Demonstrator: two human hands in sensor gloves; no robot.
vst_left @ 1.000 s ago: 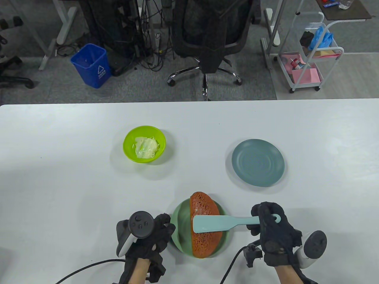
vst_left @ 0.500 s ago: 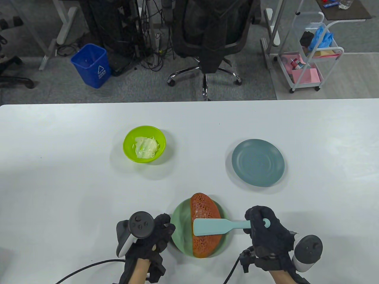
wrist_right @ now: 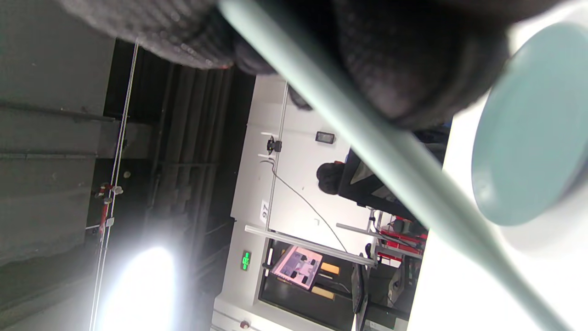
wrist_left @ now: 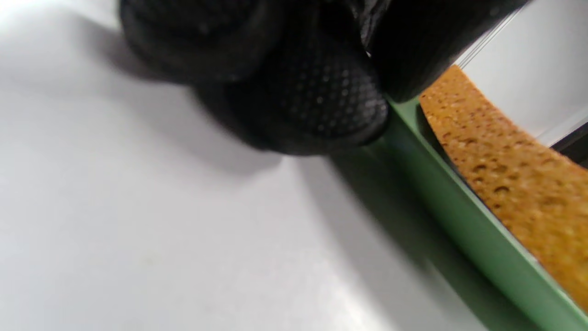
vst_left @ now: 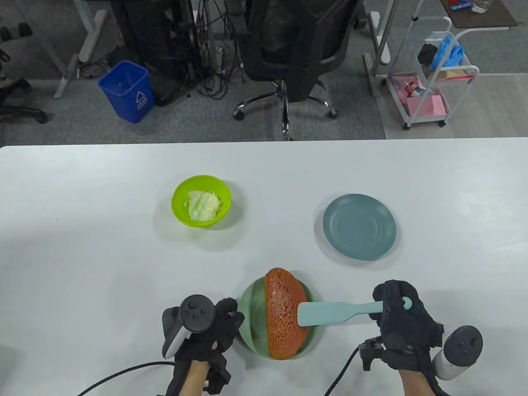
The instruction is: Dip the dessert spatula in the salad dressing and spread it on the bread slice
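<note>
The right hand (vst_left: 402, 319) grips the smooth, flat pale-blue dessert spatula (vst_left: 330, 312) over the porous, half-oval bread slice (vst_left: 284, 315). The left hand (vst_left: 206, 326) touches the round green plate (vst_left: 249, 307); its grip is unclear.

From my feed the table (vst_left: 103, 255) reads as a smooth white surface with a soft sheen. The bread slice (vst_left: 282, 307) looks rough and porous, pitted with holes. The dessert spatula (vst_left: 330, 311) seems smooth matt plastic, pale teal. Both gloves are black knitted cloth with a dotted weave on the fingertips (wrist_left: 321, 101). The green plate (vst_left: 251, 313) under the bread and the lime bowl (vst_left: 181, 194) look like smooth plastic, the grey-blue plate (vst_left: 359, 227) matt.
</note>
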